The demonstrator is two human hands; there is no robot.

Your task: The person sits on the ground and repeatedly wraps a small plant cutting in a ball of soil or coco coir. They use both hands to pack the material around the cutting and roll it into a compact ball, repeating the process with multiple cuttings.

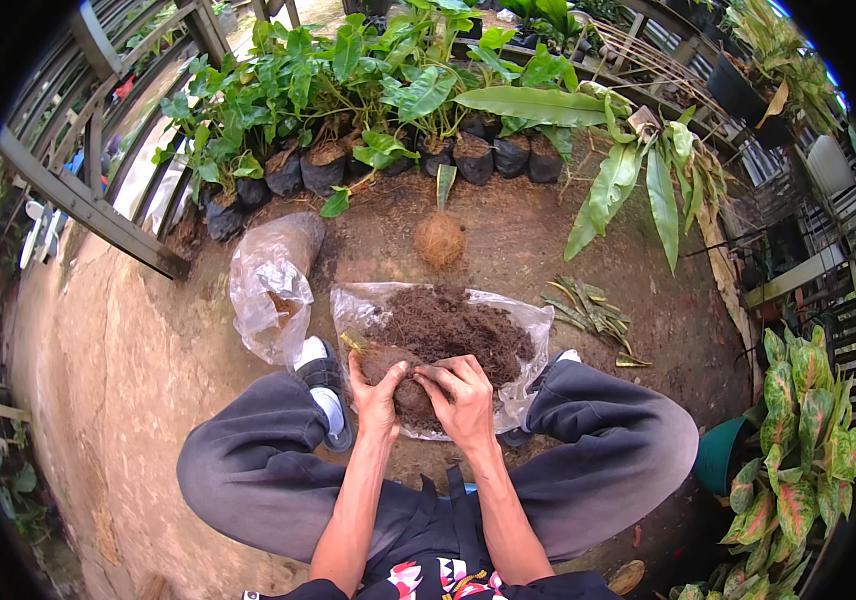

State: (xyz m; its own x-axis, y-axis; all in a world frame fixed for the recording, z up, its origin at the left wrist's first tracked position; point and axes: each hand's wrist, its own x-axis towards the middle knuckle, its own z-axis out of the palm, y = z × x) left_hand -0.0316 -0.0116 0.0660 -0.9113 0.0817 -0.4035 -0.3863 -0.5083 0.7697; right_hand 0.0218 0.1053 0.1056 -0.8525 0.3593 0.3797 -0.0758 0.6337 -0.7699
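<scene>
My left hand (pixel 377 397) is wrapped around a brown ball of fibrous potting mix (pixel 383 361). A short yellow-green leaf cutting (pixel 354 341) sticks out of the ball's upper left. At the ball's right side, the fingertips of my right hand (pixel 462 394) are pinched together against it; whether they hold a thread or fibre is too small to tell. Under both hands lies dark, loose potting mix (pixel 458 326) on a clear plastic sheet (pixel 533 319). Beyond it stands a finished-looking coir-wrapped ball (pixel 440 240) with an upright variegated leaf cutting (pixel 445 184).
A clear plastic bag (pixel 270 285) with brown material stands left of the sheet. Cut snake plant leaves (pixel 591 311) lie to the right. Plants in black polybags (pixel 323 169) line the back, beside a broad-leaved fern (pixel 623 176). A teal pot (pixel 720 454) and wooden rails (pixel 98 202) flank the floor.
</scene>
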